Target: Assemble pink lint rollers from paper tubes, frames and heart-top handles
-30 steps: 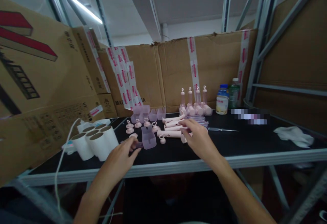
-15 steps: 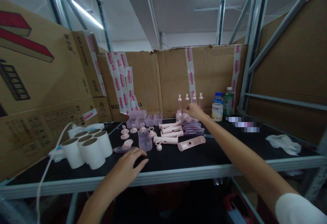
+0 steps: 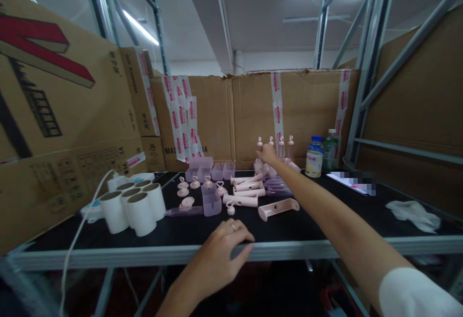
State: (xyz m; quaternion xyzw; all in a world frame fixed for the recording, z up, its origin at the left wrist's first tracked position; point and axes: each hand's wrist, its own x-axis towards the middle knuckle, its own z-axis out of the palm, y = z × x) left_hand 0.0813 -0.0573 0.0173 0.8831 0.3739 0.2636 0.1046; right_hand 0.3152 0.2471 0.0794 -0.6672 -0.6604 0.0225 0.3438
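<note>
My right hand [image 3: 268,155] reaches to the back, its fingers closed around the leftmost slim upright tube [image 3: 259,142] with a pink ring-topped cap. Several similar tubes [image 3: 291,149] stand beside it on pink bases. My left hand [image 3: 226,252], a ring on one finger, hovers at the table's front edge, thumb apart from the fingers and holding nothing. Beyond it lie a small pink ring-topped stopper [image 3: 230,208], pink half-round holders [image 3: 278,208] and a translucent purple box [image 3: 211,201]. Purple tubes [image 3: 277,186] are piled below my right forearm.
White cardboard rolls [image 3: 141,215] and a white cable [image 3: 81,230] are at left. Pink ring caps [image 3: 183,187] and more purple boxes [image 3: 199,168] sit centre-left. A blue-capped bottle [image 3: 314,158], a green bottle [image 3: 330,150] and a crumpled tissue [image 3: 414,214] are at right. Cardboard [image 3: 249,119] walls the back.
My right hand has shifted left onto the leftmost upright tube. My left hand has moved right, away from the purple tube lying near the rolls. The view has shifted slightly.
</note>
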